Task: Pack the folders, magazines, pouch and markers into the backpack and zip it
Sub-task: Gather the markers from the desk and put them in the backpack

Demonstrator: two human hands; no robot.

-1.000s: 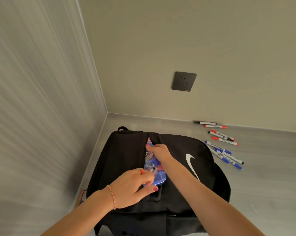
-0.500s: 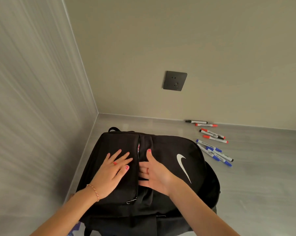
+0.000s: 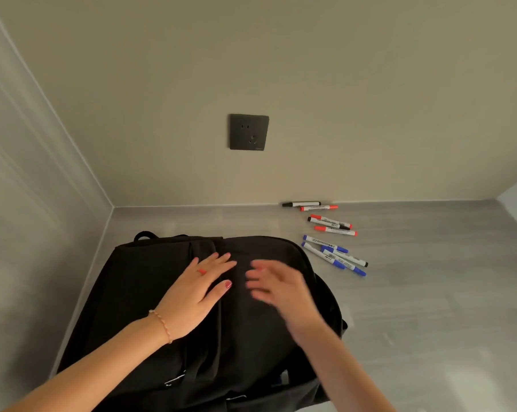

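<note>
A person's left hand [image 3: 196, 295] lay flat, fingers straight and spread, on the top panel of a black backpack [image 3: 138, 292] that sat on a grey surface [image 3: 429, 307] in the corner of a pale room, while the right hand [image 3: 276, 288], blurred in motion, hovered just above the bag with fingers loosely extended and holding nothing. No folders, magazines or pouch were visible outside the bag, which suggested they were already inside, though its contents could not be seen. A scatter of markers [image 3: 330, 237], capped in black, red and blue, lay unpacked on the surface to the right of the bag, near the wall beneath a dark wall socket [image 3: 248, 132]. The work in hand appeared to be turning from the bag to the markers. Doing that well would likely mean keeping the left hand pressing on the fabric to steady the soft bag, sweeping the loose markers together so that they could be gathered in one or two handfuls, and leaving an opening free to receive them before any zip was drawn.
</note>
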